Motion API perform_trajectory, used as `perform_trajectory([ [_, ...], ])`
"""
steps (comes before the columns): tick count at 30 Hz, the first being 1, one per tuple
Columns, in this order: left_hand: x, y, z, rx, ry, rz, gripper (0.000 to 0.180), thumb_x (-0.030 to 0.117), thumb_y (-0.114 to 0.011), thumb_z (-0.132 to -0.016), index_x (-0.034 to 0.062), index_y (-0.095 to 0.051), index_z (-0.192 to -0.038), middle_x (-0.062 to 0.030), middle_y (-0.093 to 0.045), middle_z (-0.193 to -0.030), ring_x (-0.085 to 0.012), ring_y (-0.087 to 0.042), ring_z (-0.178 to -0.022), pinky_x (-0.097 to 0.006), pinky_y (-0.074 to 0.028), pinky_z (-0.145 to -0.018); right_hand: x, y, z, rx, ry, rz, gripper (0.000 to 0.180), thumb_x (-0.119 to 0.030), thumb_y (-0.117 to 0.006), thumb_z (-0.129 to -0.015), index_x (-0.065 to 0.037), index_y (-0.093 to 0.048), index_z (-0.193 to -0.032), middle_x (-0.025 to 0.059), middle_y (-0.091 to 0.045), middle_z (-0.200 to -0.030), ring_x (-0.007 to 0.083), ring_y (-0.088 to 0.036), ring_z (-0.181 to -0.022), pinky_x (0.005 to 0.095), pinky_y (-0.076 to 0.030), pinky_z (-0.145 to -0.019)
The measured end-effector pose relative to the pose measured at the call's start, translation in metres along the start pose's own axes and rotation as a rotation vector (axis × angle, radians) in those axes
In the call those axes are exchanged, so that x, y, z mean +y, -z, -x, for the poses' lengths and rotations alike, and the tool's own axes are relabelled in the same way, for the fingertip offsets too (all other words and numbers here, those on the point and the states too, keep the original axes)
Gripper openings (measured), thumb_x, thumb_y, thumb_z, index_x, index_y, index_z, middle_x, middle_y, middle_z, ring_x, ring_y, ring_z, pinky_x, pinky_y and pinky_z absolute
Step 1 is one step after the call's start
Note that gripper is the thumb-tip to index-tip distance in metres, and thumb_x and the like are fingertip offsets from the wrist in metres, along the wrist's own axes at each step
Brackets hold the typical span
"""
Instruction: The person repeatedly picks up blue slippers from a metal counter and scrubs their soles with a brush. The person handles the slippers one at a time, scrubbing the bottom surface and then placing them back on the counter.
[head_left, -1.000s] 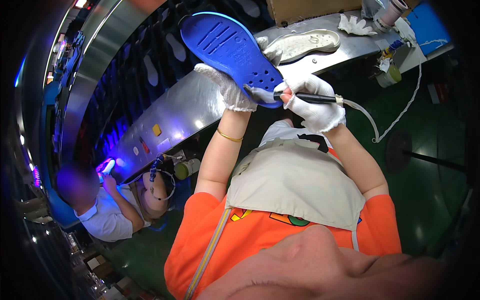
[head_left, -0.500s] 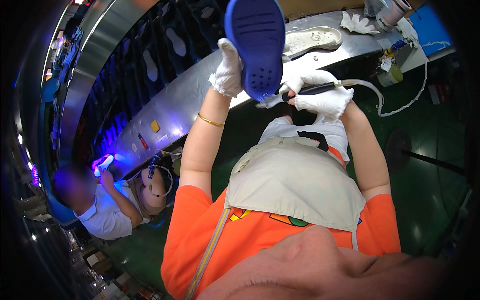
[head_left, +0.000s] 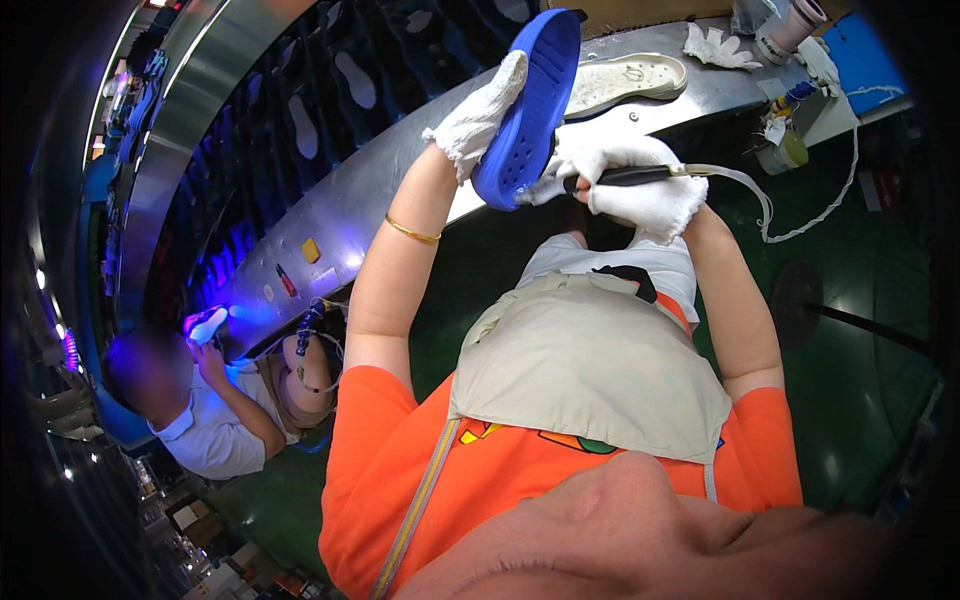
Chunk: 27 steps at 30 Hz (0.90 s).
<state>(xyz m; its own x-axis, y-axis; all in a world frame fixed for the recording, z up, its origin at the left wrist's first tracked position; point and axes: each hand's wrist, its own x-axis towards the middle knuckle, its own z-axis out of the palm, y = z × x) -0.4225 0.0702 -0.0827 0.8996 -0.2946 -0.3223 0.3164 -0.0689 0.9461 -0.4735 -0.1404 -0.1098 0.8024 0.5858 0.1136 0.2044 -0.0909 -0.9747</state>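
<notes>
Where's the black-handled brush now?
Head view, right of centre: the brush is in the white-gloved right hand, just right of the blue perforated sole.

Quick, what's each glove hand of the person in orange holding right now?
Left hand: closed, holding the blue shoe sole.
Right hand: closed, holding the black-handled brush.

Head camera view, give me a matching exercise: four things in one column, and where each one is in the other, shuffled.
Things:
1. Blue sole
2. Brush
3. White sole
4. Gold bracelet

Places:
A. Lying on the metal bench
B. Held in the right hand
C. Around the left arm
D. Held in the left hand

Right pairs: 1-D, 2-B, 3-A, 4-C
</notes>
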Motion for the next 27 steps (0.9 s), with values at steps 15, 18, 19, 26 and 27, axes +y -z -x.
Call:
perform_trajectory([
  [15,0.012,0.007,0.011,0.107,-0.273,0.136,0.086,0.074,-0.044,-0.077,0.0059,-0.044,-0.13,-0.0158,-0.058,-0.112,-0.0257,-0.061,-0.094,-0.038,-0.054,-0.078,0.01,0.02,-0.005,0.15,0.314,-0.123,0.015,0.002,-0.064,-0.076,-0.005,-0.06,-0.088,0.0046,-0.063,-0.088,0.0113,-0.062,-0.083,0.0264,-0.052,-0.077],
  [18,0.015,0.017,0.022,0.036,-0.579,0.702,0.084,0.072,-0.04,-0.08,0.0054,-0.042,-0.132,-0.0147,-0.055,-0.123,-0.0271,-0.059,-0.107,-0.039,-0.05,-0.091,0.003,0.017,0.005,0.267,0.244,-0.178,0.019,0.004,-0.066,-0.075,-0.003,-0.059,-0.091,0.0054,-0.062,-0.09,0.0125,-0.061,-0.089,0.0262,-0.052,-0.079],
  [19,0.006,0.03,0.016,-0.011,-0.51,0.69,0.082,0.071,-0.04,-0.081,0.004,-0.044,-0.129,-0.0155,-0.057,-0.12,-0.0268,-0.06,-0.104,-0.039,-0.05,-0.09,0.006,0.014,0.005,0.302,0.24,-0.18,0.018,0.005,-0.066,-0.075,-0.003,-0.059,-0.09,0.0036,-0.06,-0.089,0.0115,-0.059,-0.088,0.0259,-0.051,-0.077],
  [26,-0.064,0.027,0.017,-0.402,-0.112,1.049,0.063,0.049,-0.037,-0.093,-0.0023,-0.043,-0.129,-0.0234,-0.053,-0.122,-0.041,-0.054,-0.109,-0.057,-0.039,-0.098,0.011,-0.002,0.005,0.406,0.03,-0.193,0.018,-0.006,-0.066,-0.079,0.0,-0.061,-0.095,0.0064,-0.066,-0.084,0.0113,-0.062,-0.081,0.0249,-0.05,-0.076],
  [27,-0.072,0.02,0.017,-0.357,-0.128,1.05,0.055,0.039,-0.042,-0.093,-0.0029,-0.043,-0.128,-0.0235,-0.052,-0.122,-0.0406,-0.055,-0.108,-0.058,-0.04,-0.097,0.014,-0.004,0.004,0.417,0.037,-0.247,0.019,-0.007,-0.066,-0.079,0.0,-0.06,-0.096,0.0069,-0.066,-0.085,0.0118,-0.063,-0.082,0.0252,-0.05,-0.076],
])
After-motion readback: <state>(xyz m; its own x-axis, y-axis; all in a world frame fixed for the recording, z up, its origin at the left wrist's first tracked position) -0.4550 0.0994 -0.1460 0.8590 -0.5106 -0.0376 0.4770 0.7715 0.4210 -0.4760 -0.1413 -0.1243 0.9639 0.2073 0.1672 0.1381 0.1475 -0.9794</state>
